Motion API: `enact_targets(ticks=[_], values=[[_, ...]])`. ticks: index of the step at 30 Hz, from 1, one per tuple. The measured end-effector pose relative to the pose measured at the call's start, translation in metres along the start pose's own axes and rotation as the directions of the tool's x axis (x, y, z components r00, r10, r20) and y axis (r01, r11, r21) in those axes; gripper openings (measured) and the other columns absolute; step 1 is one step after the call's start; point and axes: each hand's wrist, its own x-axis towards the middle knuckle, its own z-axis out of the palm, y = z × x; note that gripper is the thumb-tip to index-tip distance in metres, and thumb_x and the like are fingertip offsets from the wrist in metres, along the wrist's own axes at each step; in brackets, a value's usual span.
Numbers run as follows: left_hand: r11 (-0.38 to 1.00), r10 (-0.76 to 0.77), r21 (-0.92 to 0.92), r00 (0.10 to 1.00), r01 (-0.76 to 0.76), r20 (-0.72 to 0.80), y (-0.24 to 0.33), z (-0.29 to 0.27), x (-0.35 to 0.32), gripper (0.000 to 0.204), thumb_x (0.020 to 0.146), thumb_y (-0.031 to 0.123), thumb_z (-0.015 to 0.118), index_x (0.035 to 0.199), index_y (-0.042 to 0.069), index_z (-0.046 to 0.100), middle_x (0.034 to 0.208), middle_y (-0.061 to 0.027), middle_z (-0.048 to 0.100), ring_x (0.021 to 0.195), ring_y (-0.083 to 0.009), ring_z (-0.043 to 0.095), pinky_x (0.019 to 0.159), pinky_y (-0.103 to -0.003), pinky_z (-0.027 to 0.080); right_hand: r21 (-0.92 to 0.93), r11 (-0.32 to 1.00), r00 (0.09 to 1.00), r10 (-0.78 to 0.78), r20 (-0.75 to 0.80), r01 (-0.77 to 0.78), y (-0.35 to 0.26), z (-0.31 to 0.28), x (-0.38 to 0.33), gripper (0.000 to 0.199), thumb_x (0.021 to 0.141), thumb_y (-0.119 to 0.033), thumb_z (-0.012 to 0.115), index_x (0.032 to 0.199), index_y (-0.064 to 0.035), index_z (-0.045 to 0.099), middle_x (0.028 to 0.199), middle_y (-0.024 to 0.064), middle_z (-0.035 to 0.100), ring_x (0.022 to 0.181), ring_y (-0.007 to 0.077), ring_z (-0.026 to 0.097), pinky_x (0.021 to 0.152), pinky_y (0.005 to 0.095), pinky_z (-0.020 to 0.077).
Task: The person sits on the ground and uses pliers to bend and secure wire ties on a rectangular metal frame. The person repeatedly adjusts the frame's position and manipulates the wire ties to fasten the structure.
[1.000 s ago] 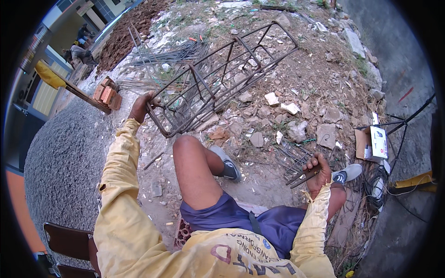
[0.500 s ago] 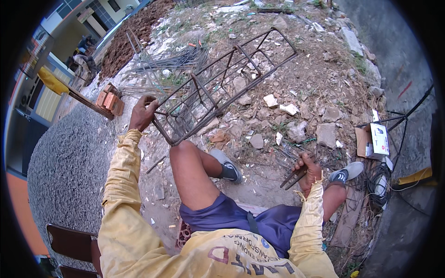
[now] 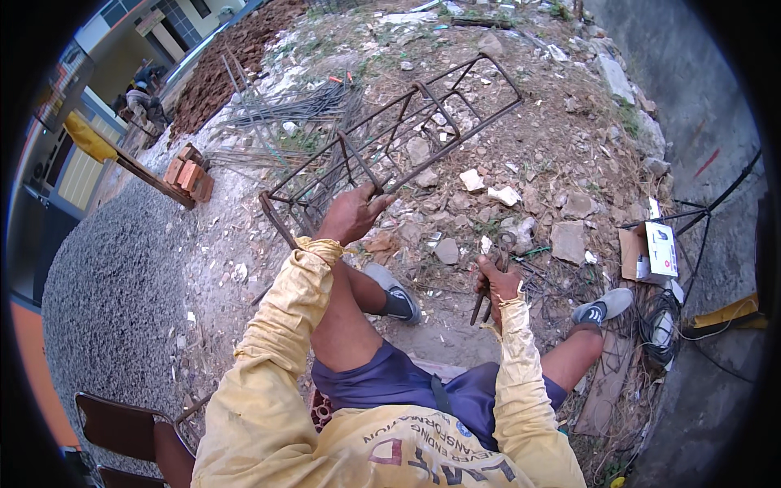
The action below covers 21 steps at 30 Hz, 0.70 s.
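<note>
The left hand has its fingers curled around a near-side bar of the rebar cage, with one end frame just left of those fingers and the long edges running forward and rightward to the other end, well apart from them. The right hand wraps its fingers about the pincers, whose head juts ahead of them and handle ends behind; an open gap parts these fingers from the cage, and a flat stone lies to their right.
</note>
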Motion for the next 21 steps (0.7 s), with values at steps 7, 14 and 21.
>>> enact_targets(ticks=[7,14,21], values=[[0.996,0.07,0.057,0.997,-0.067,-0.044,0.009,0.003,-0.006,0.037,0.092,0.039,0.057,0.101,0.003,0.061,0.085,-0.0229,0.065,0.082,-0.0422,0.062,0.072,-0.047,0.048,-0.083,0.997,0.995,0.012,0.104,-0.003,0.014,0.028,0.021,0.026,0.082,-0.027,0.074,0.086,-0.0039,0.065,0.063,0.0005,0.056,0.05,0.0096,0.051,0.046,0.0261,0.0426],[0.991,0.135,-0.008,0.987,-0.137,-0.083,-0.008,0.022,-0.014,0.039,0.09,0.041,0.06,0.106,0.006,0.063,0.095,-0.0202,0.064,0.091,-0.0391,0.061,0.078,-0.045,0.048,-0.406,0.77,0.87,-0.432,0.236,0.493,0.015,0.074,0.041,0.034,0.086,-0.035,0.069,0.093,-0.0014,0.066,0.071,0.0058,0.063,0.064,0.0169,0.058,0.061,0.0324,0.0465],[0.987,0.16,-0.017,0.985,-0.162,-0.064,-0.019,0.032,-0.012,0.04,0.088,0.04,0.064,0.109,0.006,0.064,0.107,-0.0187,0.06,0.102,-0.0369,0.058,0.085,-0.043,0.047,-0.516,0.75,0.91,-0.33,0.249,0.413,0.023,0.098,0.041,0.037,0.087,-0.036,0.061,0.105,-0.0036,0.066,0.092,0.0183,0.069,0.087,0.0337,0.066,0.079,0.0386,0.0489]])
